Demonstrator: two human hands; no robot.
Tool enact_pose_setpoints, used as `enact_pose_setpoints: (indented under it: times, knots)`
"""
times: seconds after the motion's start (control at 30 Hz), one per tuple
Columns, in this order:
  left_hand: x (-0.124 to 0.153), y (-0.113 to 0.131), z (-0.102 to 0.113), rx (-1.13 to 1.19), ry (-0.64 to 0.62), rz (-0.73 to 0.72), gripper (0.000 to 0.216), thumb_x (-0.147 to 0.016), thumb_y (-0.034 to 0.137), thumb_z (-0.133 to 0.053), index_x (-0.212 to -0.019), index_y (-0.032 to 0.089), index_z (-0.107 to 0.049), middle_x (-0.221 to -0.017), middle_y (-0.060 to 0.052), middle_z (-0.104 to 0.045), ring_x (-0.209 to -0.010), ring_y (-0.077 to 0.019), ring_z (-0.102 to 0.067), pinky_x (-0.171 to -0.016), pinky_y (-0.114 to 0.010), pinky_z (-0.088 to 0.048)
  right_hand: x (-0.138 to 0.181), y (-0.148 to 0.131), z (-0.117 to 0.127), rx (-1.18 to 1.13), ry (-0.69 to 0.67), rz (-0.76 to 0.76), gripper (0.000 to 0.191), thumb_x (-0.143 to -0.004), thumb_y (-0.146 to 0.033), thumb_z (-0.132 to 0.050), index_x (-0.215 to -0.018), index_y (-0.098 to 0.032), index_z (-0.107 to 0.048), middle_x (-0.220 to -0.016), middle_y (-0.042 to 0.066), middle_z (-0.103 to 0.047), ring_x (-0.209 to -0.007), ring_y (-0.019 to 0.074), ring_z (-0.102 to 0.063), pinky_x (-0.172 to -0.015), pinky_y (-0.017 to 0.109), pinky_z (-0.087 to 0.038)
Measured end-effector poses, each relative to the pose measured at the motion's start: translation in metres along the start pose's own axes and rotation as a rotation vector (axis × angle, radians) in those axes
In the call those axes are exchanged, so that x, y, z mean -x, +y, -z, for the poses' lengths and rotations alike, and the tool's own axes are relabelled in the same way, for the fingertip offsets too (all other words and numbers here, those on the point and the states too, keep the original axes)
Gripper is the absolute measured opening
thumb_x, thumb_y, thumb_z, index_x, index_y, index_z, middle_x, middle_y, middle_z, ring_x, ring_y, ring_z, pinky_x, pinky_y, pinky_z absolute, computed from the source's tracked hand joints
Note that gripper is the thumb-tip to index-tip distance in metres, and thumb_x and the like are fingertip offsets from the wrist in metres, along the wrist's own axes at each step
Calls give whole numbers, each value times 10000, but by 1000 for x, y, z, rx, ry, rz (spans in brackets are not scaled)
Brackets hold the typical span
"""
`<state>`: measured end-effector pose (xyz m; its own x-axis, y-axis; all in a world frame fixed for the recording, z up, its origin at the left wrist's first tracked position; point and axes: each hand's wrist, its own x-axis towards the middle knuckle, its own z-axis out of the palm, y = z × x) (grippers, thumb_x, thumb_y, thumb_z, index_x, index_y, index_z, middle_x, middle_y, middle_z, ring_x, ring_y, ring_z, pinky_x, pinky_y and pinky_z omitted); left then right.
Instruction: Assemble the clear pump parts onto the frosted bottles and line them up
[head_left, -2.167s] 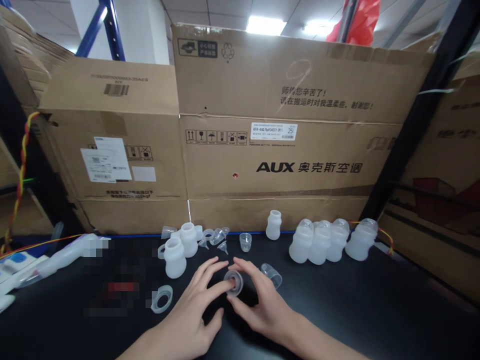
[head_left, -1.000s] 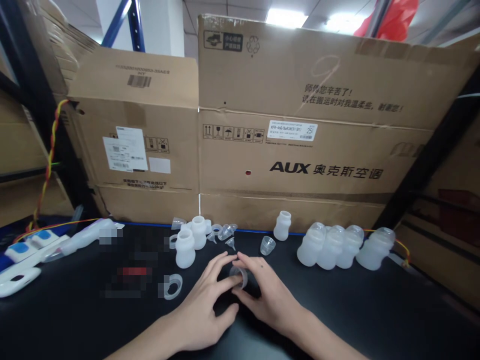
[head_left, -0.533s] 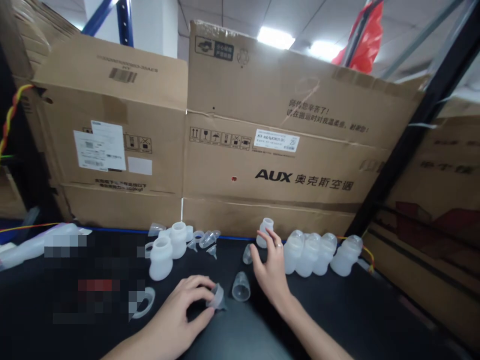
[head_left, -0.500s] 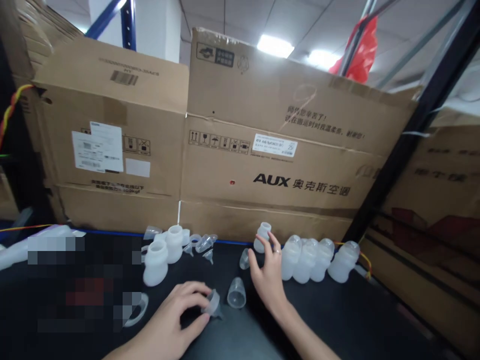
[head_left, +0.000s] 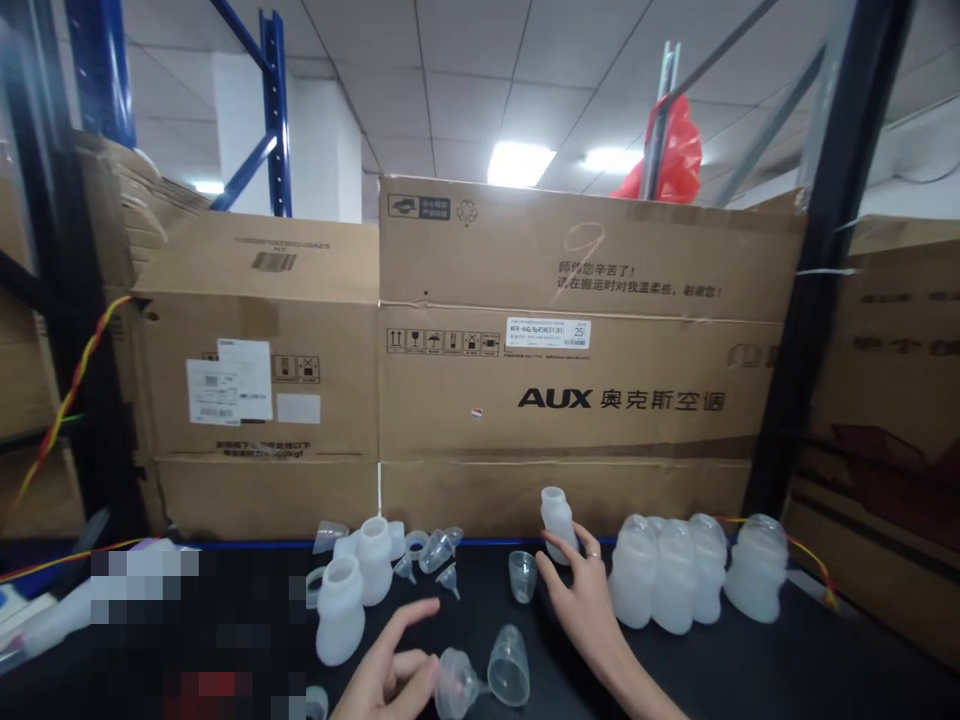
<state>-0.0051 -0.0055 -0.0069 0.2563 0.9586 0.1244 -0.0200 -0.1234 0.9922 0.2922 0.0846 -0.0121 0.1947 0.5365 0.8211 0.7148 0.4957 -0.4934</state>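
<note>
Low in the head view, my left hand (head_left: 401, 665) pinches a translucent silicone bottle nipple (head_left: 454, 683) between thumb and curled fingers, its index finger stretched out. The nipple's narrow tip points right. Beside it lies a clear cap (head_left: 509, 667). My right hand (head_left: 589, 605) has its thumb and fingers around the lower part of a milky baby bottle (head_left: 556, 515), whose mouth is uncovered. Just left of that hand is another clear cap (head_left: 523, 577). My fingers hide the bottle's base.
Two uncapped bottles (head_left: 341, 610) stand on the left, by loose nipples (head_left: 448, 580) and rings (head_left: 415, 544). Several capped bottles (head_left: 673, 580) stand at the right. A cardboard wall (head_left: 480, 430) closes the back, with a dark post (head_left: 799, 330) on the right.
The camera view has tilted up and levelled. My right hand's fingers have closed in around the bottle. My left index finger has straightened, and the nipple now lies nearer the clear cap.
</note>
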Motion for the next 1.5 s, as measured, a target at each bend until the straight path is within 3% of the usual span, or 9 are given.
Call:
enact_pose_setpoints:
  times: [0.07, 0.17, 0.33, 0.53, 0.7, 0.8, 1.03, 1.2, 1.5]
  knots:
    - [5, 8, -1, -67, 1, -71, 765, -899, 739, -663, -1503, 290, -525, -774, 25, -719, -683, -154, -628, -715, -266, -441, 0, -15, 9, -37, -22, 4, 240, -1012, -350, -629, -1164, -251, -786, -1307, 148, -533, -1093, 323, -696, -925, 566, -622]
    - [13, 24, -6, -389, 1, -168, 320, -1021, 478, -557, -1167, 282, -763, -970, -45, -752, -961, -231, -695, -941, -372, -490, 1, -41, 22, -115, -69, 27, 208, -1037, -301, -598, -1086, -262, -797, -1298, 123, -523, -1107, 296, -685, -941, 519, -617]
    - [25, 35, -22, -913, 79, -324, 357, -632, 28, -622, -896, 262, -678, -1053, -29, -719, -1028, -273, -656, -959, -429, -501, 8, -91, 37, -315, -80, 137, 186, -1016, -205, -636, -1033, -296, -797, -1300, 97, -520, -1155, 269, -641, -924, 447, -610]
    - [26, 26, -22, -943, 163, -331, 278, -690, 141, -745, -871, 262, -572, -947, -22, -718, -921, -280, -679, -862, -435, -551, 29, -140, 54, -558, -43, 205, 399, -985, -53, -599, -1192, -362, -744, -1350, 82, -488, -1155, 244, -648, -858, 360, -632]
    - [27, 43, -12, -760, 173, -220, 671, -898, 313, -710, -1534, 335, -497, -1113, -57, -770, -1094, -301, -714, -1023, -472, -548, 56, -144, 54, -574, -212, 137, 670, -1004, -126, -585, -1592, -408, -433, -1460, 105, -481, -1253, 275, -646, -930, 374, -657]
    - [22, 55, -7, -507, 192, -134, 437, -989, 524, -619, -1368, 315, -669, -1223, -73, -773, -1183, -294, -704, -1085, -450, -521, 59, -142, 51, -597, -287, 74, 829, -966, -170, -616, -1679, -377, -248, -1409, 112, -566, -1201, 270, -677, -885, 350, -666]
    - [22, 71, -6, -88, 538, -287, 495, -765, 646, -848, -1072, 266, -769, -1319, -76, -713, -1354, -332, -605, -1162, -423, -475, 54, -140, 42, -577, -430, 225, 863, -788, -136, -627, -1597, -381, -455, -1171, 52, -635, -985, 211, -709, -852, 323, -631]
    - [35, 77, -14, 194, 382, -96, 526, -849, 711, -742, -1137, 275, -682, -1185, -69, -822, -1196, -308, -734, -1102, -421, -521, 57, -138, 41, -556, -469, 268, 898, -743, -113, -614, -1592, -368, -471, -1179, 59, -658, -986, 219, -737, -813, 302, -636]
    - [33, 92, -14, 44, 223, -99, 644, -709, 648, -893, -1163, 198, -812, -1047, -131, -859, -1031, -346, -796, -932, -411, -629, 42, -138, 57, -356, -214, 465, 710, -821, -91, -688, -1490, -305, -591, -1201, 133, -720, -972, 279, -723, -798, 427, -672]
